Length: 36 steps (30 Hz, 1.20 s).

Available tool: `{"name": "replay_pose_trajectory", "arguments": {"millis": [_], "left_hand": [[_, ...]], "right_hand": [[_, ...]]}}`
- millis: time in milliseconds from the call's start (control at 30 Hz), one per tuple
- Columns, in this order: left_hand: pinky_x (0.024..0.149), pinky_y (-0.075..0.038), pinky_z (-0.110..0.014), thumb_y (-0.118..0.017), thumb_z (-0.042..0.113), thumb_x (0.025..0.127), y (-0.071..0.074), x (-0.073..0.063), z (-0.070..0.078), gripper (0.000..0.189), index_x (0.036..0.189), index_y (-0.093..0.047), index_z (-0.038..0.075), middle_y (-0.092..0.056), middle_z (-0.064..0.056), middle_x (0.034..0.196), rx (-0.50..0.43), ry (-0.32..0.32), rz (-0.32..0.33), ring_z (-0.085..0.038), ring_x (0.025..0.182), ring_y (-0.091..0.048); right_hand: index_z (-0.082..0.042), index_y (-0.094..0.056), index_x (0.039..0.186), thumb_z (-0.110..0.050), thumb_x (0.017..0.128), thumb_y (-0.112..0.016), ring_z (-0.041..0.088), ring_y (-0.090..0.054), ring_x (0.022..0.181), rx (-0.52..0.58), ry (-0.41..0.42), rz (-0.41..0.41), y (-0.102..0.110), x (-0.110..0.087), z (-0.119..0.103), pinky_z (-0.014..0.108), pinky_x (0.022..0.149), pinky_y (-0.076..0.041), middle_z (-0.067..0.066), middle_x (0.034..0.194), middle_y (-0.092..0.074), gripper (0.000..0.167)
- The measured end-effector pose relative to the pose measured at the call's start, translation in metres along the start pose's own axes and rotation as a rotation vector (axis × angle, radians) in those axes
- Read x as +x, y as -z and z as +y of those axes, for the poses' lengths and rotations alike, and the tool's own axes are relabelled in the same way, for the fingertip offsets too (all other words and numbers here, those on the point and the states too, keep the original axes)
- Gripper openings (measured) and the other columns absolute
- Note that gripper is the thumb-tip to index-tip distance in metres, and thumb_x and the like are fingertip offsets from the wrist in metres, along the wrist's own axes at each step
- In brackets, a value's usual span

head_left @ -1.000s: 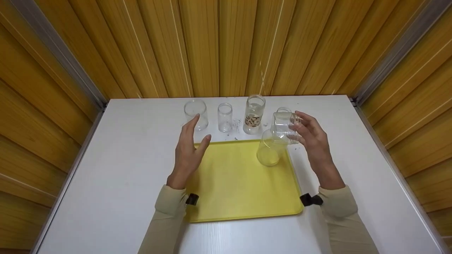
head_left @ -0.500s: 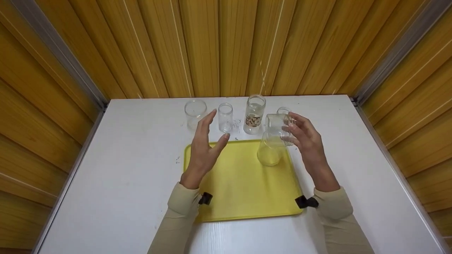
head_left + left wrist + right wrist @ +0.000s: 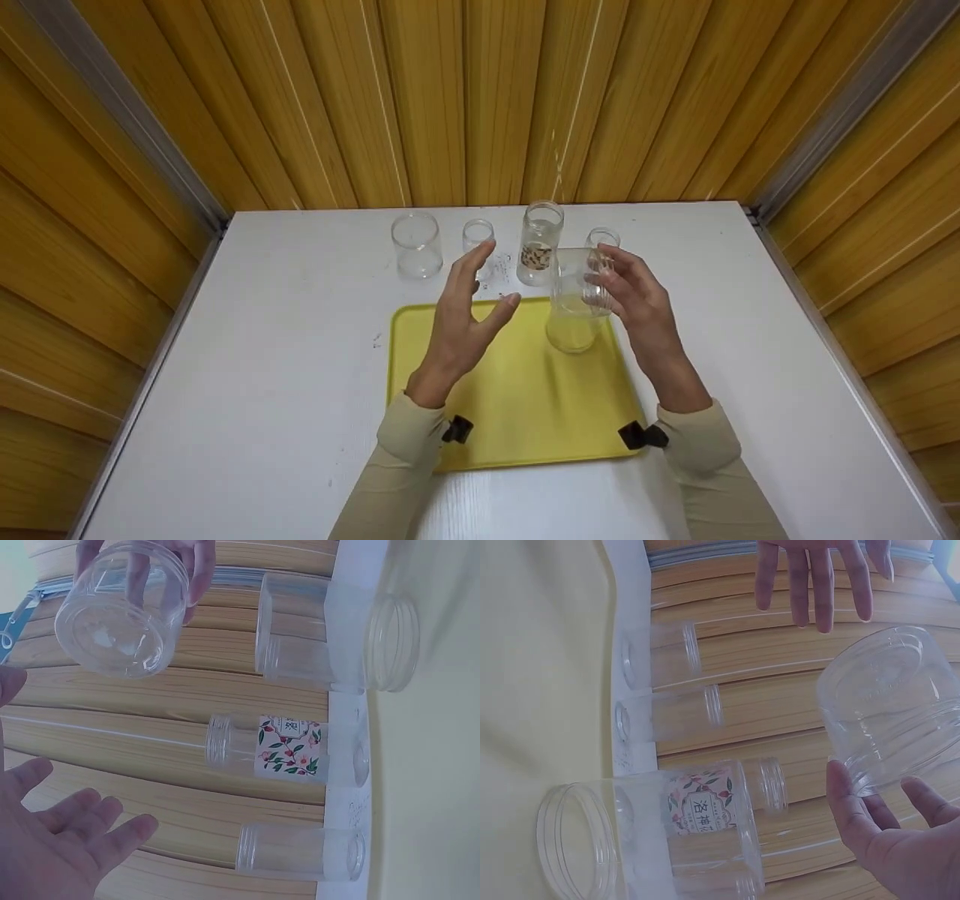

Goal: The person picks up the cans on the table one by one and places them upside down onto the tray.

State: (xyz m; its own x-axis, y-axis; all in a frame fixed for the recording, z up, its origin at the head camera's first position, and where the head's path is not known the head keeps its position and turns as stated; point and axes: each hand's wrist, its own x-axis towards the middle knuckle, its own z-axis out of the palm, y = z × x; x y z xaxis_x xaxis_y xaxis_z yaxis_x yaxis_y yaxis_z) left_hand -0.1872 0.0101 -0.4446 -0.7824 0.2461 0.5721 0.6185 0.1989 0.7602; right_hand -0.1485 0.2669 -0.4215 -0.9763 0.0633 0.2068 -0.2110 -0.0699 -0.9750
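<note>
My right hand (image 3: 641, 300) grips a clear plastic jar (image 3: 574, 274) by its threaded mouth. The jar is tipped on its side, its base pointing left. Above the tray's left half hovers my left hand (image 3: 461, 330), fingers apart from the held jar and holding nothing. Another clear jar (image 3: 330, 634) stands mouth down on the yellow tray (image 3: 510, 390), at its far right corner. In the head view the held jar overlaps it; whether they touch, I cannot tell. The right wrist view shows the held jar (image 3: 885, 705) between both hands, thumb and fingers at its rim.
Behind the tray stand a wide clear jar (image 3: 417, 251), a small narrow one (image 3: 478, 231), a tall jar with a floral label (image 3: 537, 255) and another small jar (image 3: 602, 237), partly hidden. A wood-patterned wall (image 3: 480, 105) rises at the table's back edge.
The held jar has moved left and slightly nearer, over the upturned jar. My left hand has shifted right from beside the wide jar, and the gap between my hands has narrowed.
</note>
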Motion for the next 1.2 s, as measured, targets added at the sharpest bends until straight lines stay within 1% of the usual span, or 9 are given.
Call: {"name": "replay_pose_trajectory", "arguments": {"millis": [233, 433, 667, 833, 933, 1033, 1200], "left_hand": [[0.11, -0.047, -0.053, -0.071, 0.034, 0.102, -0.004, -0.001, 0.006, 0.072, 0.164, -0.04, 0.014, -0.04, -0.006, 0.165, -0.055, 0.028, -0.037, -0.018, 0.15, -0.039], [0.11, -0.047, -0.051, -0.072, 0.038, 0.1, -0.008, -0.001, 0.011, 0.074, 0.164, -0.04, 0.017, -0.04, -0.003, 0.165, -0.072, 0.048, -0.078, -0.017, 0.151, -0.038], [0.108, -0.049, -0.055, -0.072, 0.039, 0.099, -0.013, 0.0, 0.015, 0.074, 0.163, -0.041, 0.019, -0.039, -0.003, 0.165, -0.128, 0.043, -0.106, -0.021, 0.15, -0.04], [0.104, -0.051, -0.057, -0.073, 0.039, 0.098, -0.017, 0.0, 0.016, 0.074, 0.163, -0.042, 0.02, -0.041, -0.002, 0.164, -0.158, 0.041, -0.113, -0.023, 0.148, -0.042], [0.103, -0.053, -0.055, -0.073, 0.039, 0.098, -0.018, 0.001, 0.017, 0.075, 0.163, -0.042, 0.02, -0.041, -0.002, 0.163, -0.159, 0.038, -0.114, -0.024, 0.147, -0.043], [0.101, -0.054, -0.053, -0.074, 0.037, 0.097, -0.02, 0.001, 0.017, 0.074, 0.162, -0.043, 0.02, -0.041, -0.002, 0.164, -0.159, 0.034, -0.118, -0.025, 0.147, -0.044], [0.096, -0.058, -0.05, -0.074, 0.031, 0.098, -0.021, 0.001, 0.017, 0.072, 0.161, -0.045, 0.014, -0.041, -0.005, 0.164, -0.169, 0.019, -0.116, -0.026, 0.143, -0.049]], "right_hand": [[-0.006, -0.049, 0.155, -0.019, 0.106, -0.056, 0.038, -0.055, 0.132, 0.002, -0.015, -0.011, -0.006, 0.0, 0.001, 0.038, 0.097, -0.056, 0.017, 0.144, -0.053, 0.051], [-0.008, -0.049, 0.155, -0.021, 0.106, -0.056, 0.034, -0.057, 0.131, -0.008, -0.017, -0.025, -0.011, -0.001, 0.001, 0.039, 0.098, -0.056, 0.016, 0.145, -0.052, 0.052], [-0.007, -0.048, 0.155, -0.021, 0.106, -0.054, 0.033, -0.057, 0.132, 0.003, -0.023, -0.041, -0.017, -0.004, 0.002, 0.039, 0.1, -0.055, 0.016, 0.148, -0.049, 0.051], [-0.006, -0.047, 0.155, -0.02, 0.107, -0.053, 0.036, -0.055, 0.132, 0.016, -0.028, -0.047, -0.02, -0.006, 0.002, 0.039, 0.1, -0.054, 0.017, 0.148, -0.049, 0.05], [-0.006, -0.047, 0.156, -0.02, 0.108, -0.053, 0.037, -0.054, 0.133, 0.017, -0.028, -0.054, -0.021, -0.006, 0.002, 0.04, 0.1, -0.054, 0.017, 0.147, -0.05, 0.05], [-0.006, -0.047, 0.155, -0.021, 0.107, -0.053, 0.036, -0.055, 0.132, 0.017, -0.03, -0.059, -0.022, -0.007, 0.002, 0.04, 0.1, -0.054, 0.017, 0.146, -0.051, 0.051], [-0.006, -0.047, 0.155, -0.021, 0.107, -0.053, 0.035, -0.055, 0.132, 0.02, -0.031, -0.067, -0.025, -0.008, 0.002, 0.04, 0.1, -0.054, 0.018, 0.145, -0.051, 0.051]]}}
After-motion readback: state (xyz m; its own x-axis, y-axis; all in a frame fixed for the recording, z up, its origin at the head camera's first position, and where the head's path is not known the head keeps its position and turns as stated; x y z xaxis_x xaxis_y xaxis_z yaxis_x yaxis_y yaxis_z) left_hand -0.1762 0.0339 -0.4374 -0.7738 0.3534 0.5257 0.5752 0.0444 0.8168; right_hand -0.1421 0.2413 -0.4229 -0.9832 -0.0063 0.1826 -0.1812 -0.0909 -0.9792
